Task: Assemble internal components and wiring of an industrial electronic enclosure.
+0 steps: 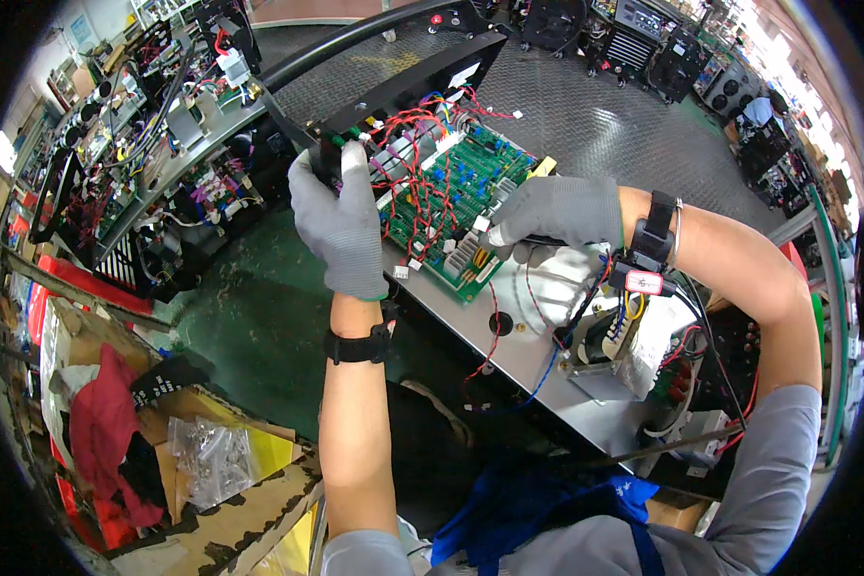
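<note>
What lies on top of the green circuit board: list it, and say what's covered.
Tangled red wires lie across the green circuit board. The gloved right hand covers part of its right side, so whatever sits beneath that hand cannot be seen.

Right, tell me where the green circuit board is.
In the head view, the green circuit board is just above centre, between the left hand and right hand.

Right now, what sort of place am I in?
Probably an electronics assembly or repair workshop: there's a green circuit board with red wires across it, an open, wire-filled unit off to the left, and black wheeled cabinets beyond.
</note>
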The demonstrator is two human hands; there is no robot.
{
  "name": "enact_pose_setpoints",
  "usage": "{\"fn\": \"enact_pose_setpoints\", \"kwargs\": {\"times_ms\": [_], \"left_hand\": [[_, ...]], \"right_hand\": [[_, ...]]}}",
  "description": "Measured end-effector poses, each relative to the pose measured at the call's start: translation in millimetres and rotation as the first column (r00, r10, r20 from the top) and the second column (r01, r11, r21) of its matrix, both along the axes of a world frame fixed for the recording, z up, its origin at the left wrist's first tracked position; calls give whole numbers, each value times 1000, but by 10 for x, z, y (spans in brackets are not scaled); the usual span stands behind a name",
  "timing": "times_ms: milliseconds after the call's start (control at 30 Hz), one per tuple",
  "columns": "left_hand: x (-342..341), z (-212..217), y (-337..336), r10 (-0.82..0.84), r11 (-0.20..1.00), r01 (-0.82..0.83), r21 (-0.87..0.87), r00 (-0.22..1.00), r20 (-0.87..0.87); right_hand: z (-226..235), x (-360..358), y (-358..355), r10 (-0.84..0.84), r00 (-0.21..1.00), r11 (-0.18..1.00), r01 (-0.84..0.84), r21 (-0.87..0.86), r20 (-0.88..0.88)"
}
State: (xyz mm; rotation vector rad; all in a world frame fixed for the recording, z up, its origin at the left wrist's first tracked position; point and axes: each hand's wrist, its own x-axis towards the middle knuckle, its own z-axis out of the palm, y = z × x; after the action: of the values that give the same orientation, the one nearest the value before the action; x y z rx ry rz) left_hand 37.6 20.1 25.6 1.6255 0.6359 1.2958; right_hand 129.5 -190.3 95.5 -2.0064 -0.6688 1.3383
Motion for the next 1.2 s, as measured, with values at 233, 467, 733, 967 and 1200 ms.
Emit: {"fn": "enact_pose_setpoints", "kwargs": {"times_ms": [233,467,733,967,1200], "left_hand": [[-37,67,-46,-41,998,41,-56,999,-4],[-1,-7,8,-19,1000,20,-12,1000,11],[-20,22,-16,-4,1000,4,8,1000,0],[-26,77,-79,-29,999,29,-30,999,-29],[-27,60,-32,-23,999,23,-35,1000,1]], "right_hand": [[80,-57,65,-180,982,982,183,39,-61],[-62,27,38,70,986,984,-93,154,149],[-394,179,-81,617,-9,574,-679,-458,787],[-634,180,-69,629,118,667,-589,-456,768],[-383,-5,112,687,-54,562,-592,-577,725]]}}
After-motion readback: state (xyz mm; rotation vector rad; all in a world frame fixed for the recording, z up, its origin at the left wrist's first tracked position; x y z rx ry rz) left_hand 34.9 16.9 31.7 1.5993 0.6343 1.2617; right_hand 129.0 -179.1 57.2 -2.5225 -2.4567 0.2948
